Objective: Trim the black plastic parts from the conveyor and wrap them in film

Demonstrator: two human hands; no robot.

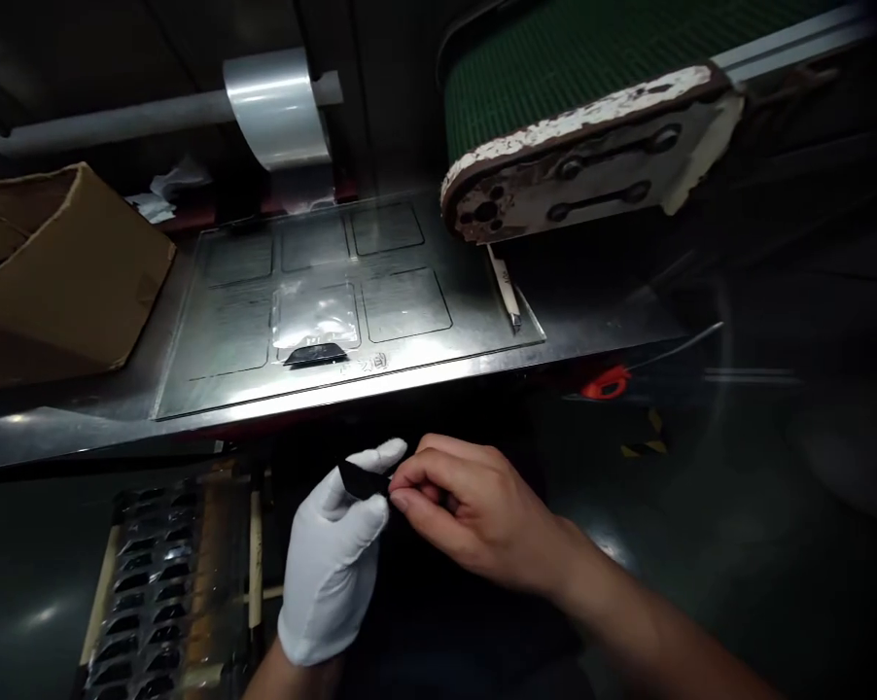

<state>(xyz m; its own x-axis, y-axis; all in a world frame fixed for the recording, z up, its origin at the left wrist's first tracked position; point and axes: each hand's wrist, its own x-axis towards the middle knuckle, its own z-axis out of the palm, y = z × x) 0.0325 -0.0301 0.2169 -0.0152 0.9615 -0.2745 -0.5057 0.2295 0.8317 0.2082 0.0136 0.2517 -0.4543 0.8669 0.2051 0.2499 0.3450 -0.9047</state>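
Note:
My left hand (333, 559), in a white glove, grips a small flat black piece (362, 481) between thumb and fingers, below the bench's front edge. My bare right hand (474, 506) is closed in a pinch at the right end of that piece; what lies between its fingertips is hidden. Beyond the hands, a similar black piece (316, 355) with slanted ends rests on the glass-like plate (227, 384). A clear film square (314, 313) lies right behind it, within one of several outlined rectangles.
A cardboard box (81, 282) stands at left, with a film roll (278, 107) on a bar behind. A pale cutter (506, 287) lies below a green conveyor (591, 68). An orange-handled tool (605, 382) is at right. A rack of black pieces (147, 583) sits lower left.

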